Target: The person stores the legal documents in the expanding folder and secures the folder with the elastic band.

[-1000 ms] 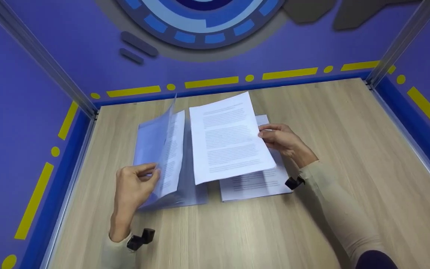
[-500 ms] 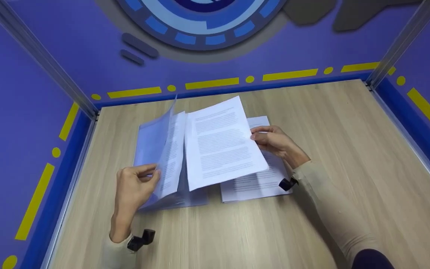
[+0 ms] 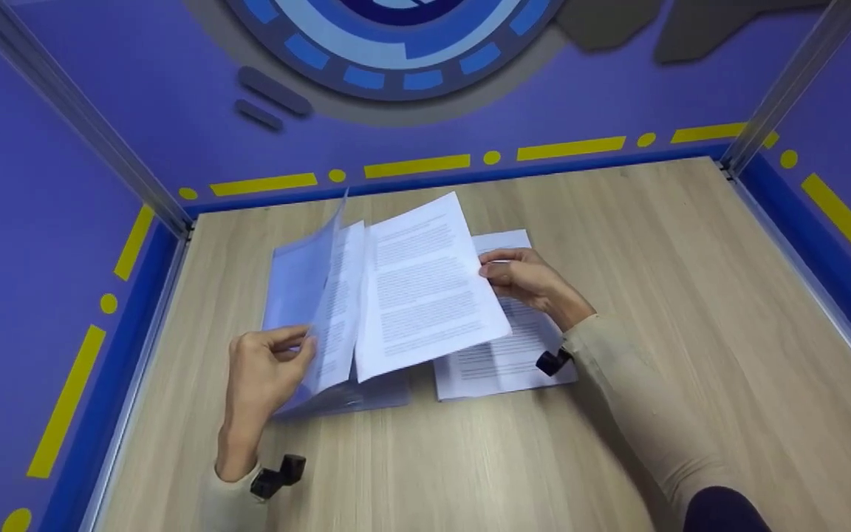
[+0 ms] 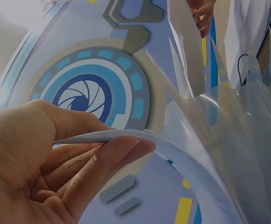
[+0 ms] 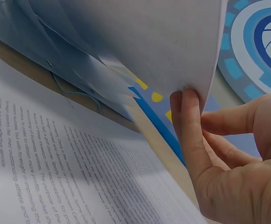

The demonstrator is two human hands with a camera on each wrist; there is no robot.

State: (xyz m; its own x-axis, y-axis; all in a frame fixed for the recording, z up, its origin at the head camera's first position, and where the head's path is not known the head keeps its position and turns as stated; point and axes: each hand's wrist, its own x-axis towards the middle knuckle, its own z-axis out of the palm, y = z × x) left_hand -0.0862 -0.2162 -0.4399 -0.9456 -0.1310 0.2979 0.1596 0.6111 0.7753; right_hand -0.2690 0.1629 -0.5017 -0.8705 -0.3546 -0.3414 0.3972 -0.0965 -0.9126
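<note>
A bluish see-through plastic folder [image 3: 296, 284] with clear sleeves [image 4: 229, 121] lies spread on the table, some leaves raised. My left hand [image 3: 267, 377] pinches the raised leaves, with printed paper in them, between thumb and fingers. My right hand [image 3: 532, 281] pinches the right edge of some printed sheets [image 3: 425, 292], tilted above the folder. Their left edge stands close against the raised leaves; whether it is inside a sleeve I cannot tell. In the right wrist view, the fingertips [image 5: 189, 100] press on the sheets' pale back.
Another stack of printed paper [image 3: 518, 369] lies on the wooden table [image 3: 654, 244], partly under the right hand. A thin elastic cord [image 5: 79, 94] shows at the folder's edge. Blue panels [image 3: 425, 137] with yellow marks border the table at the back and sides.
My right hand has carried the printed sheets left and slightly toward me, up to the raised folder leaves. The left hand keeps its pinch and has barely moved.
</note>
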